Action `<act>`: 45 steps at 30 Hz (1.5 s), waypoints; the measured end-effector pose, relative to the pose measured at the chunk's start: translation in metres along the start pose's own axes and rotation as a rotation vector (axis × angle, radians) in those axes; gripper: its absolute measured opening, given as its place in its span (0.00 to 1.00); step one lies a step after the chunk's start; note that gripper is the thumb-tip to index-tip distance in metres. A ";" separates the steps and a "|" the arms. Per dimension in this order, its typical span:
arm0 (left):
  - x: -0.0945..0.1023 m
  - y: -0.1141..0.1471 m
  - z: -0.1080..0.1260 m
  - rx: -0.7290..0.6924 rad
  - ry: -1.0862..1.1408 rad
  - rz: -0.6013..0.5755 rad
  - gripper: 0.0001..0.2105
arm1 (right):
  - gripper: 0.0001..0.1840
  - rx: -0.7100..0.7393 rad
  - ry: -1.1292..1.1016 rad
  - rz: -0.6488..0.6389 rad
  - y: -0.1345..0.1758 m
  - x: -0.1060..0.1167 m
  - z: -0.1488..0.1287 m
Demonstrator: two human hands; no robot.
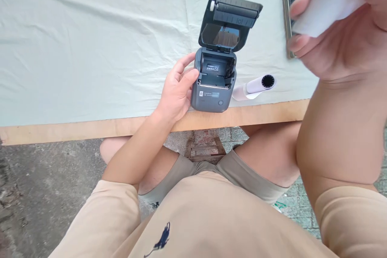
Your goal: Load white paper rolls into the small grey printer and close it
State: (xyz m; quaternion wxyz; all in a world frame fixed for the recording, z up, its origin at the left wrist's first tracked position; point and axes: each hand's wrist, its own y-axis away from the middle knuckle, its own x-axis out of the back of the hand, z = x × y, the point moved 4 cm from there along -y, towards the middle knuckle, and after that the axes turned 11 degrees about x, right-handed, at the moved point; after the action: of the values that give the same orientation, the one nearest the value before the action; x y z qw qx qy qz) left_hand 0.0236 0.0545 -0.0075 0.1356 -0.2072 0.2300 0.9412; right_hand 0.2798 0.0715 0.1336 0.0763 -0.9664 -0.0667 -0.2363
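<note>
A dark grey label printer (208,98) stands near the table's front edge with its lid (229,20) hinged up and its roll bay bare inside. My left hand (178,88) grips the printer's left side, thumb on its upper rim. Raised at the upper right, close to the camera, my right hand (335,44) is closed around a white paper roll (332,2), partly cut off by the frame and blurred. Just right of the printer lies a second label roll (255,84), white with a black core, its loose end spread on the cloth.
A pale green cloth (90,48) covers the table, whose wooden edge (263,113) shows in front. Behind my right hand lies a dark ribbed, gold-rimmed object (286,12), partly hidden. A wooden stool (205,151) shows between my legs.
</note>
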 end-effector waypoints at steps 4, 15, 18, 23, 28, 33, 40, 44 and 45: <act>0.004 -0.003 -0.001 -0.018 -0.043 0.014 0.35 | 0.59 -0.101 -0.402 -0.111 -0.007 -0.020 0.008; 0.005 -0.002 -0.001 -0.044 -0.053 0.049 0.30 | 0.53 -0.091 -0.327 0.094 0.000 -0.027 0.014; 0.004 -0.002 -0.001 -0.058 -0.060 0.059 0.28 | 0.30 0.061 -0.248 -0.038 0.013 -0.027 -0.023; -0.001 0.002 0.001 -0.018 -0.015 0.077 0.26 | 0.10 0.193 0.053 -0.687 0.033 -0.066 -0.042; 0.003 -0.003 -0.001 -0.050 -0.083 0.050 0.35 | 0.19 0.245 0.563 -0.575 0.027 -0.092 -0.024; 0.007 -0.009 -0.006 -0.041 -0.074 -0.002 0.38 | 0.15 0.246 0.736 -0.494 0.012 -0.095 -0.016; 0.004 -0.010 -0.009 -0.010 -0.102 -0.035 0.46 | 0.14 0.242 0.757 -0.540 0.002 -0.097 -0.006; 0.002 -0.009 -0.007 0.006 -0.149 -0.080 0.46 | 0.17 0.143 0.776 -0.531 0.004 -0.093 -0.009; 0.002 -0.009 -0.007 0.015 -0.161 -0.090 0.45 | 0.17 0.134 0.791 -0.528 0.004 -0.092 -0.010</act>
State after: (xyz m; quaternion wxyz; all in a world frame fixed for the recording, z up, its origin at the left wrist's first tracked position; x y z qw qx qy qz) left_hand 0.0276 0.0590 -0.0171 0.1975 -0.1402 0.2159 0.9459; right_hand 0.1951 0.0571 0.0984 0.0953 -0.7455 -0.2906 -0.5922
